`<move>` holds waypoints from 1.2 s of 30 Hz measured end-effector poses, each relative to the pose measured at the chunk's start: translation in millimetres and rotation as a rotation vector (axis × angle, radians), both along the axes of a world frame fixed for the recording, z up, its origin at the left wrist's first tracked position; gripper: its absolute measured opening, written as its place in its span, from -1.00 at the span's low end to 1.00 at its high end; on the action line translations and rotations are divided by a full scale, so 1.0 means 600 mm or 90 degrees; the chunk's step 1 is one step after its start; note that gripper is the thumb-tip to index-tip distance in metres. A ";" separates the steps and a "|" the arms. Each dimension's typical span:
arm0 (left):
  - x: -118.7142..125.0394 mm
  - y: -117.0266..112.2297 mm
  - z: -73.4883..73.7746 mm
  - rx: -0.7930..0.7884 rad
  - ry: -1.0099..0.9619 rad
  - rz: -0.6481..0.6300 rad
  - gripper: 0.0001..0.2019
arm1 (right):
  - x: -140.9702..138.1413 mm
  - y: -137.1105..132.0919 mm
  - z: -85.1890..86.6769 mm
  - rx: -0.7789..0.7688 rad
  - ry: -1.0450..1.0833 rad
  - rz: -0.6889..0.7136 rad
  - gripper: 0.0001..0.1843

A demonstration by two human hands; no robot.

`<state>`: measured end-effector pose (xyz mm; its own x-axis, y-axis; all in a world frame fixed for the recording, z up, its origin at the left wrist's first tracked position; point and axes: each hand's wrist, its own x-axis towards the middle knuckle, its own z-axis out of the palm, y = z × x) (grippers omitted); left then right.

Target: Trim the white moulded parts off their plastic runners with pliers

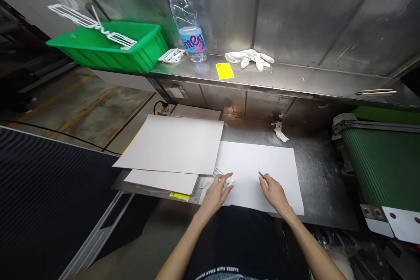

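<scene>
Left hand (216,192) low centre, grip clamped on a small clear plastic piece (226,179) at the white sheet's (262,164) left edge. Right hand (274,192) beside it — grip pinched on a thin tool (261,175), tip on the sheet. Sheet lies flat on the steel worktop (315,170). Paper stack (172,144) just left. Upper frame — green bin (108,48), water bottle (187,17), white gloves (249,58) on the shelf (295,78).

Factory floor, packing or assembly station. Steel desk (315,170) with steel back wall (295,8), green conveyor (383,166) at right, green parts bin (108,48) far left, yellow floor lines (82,111) on concrete, work gloves (249,58) on the shelf (295,78).
</scene>
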<state>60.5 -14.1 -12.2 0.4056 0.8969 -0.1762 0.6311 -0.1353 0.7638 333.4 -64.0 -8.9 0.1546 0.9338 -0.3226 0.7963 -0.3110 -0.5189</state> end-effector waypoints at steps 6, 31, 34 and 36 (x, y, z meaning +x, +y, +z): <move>-0.071 -0.024 -0.033 -0.039 0.010 0.147 -0.53 | 0.056 -0.005 -0.046 -0.005 -0.119 -0.059 -0.57; -0.057 -0.059 -0.079 0.070 0.129 0.057 -0.49 | -0.086 -0.011 -0.117 0.087 0.233 0.025 -0.76; -0.061 -0.024 -0.078 0.122 0.111 -0.094 -0.48 | -0.089 -0.116 -0.104 0.127 0.257 -0.173 -0.74; -0.067 -0.012 -0.085 0.162 0.094 -0.164 -0.53 | -0.103 -0.189 -0.089 0.171 0.262 -0.319 -0.72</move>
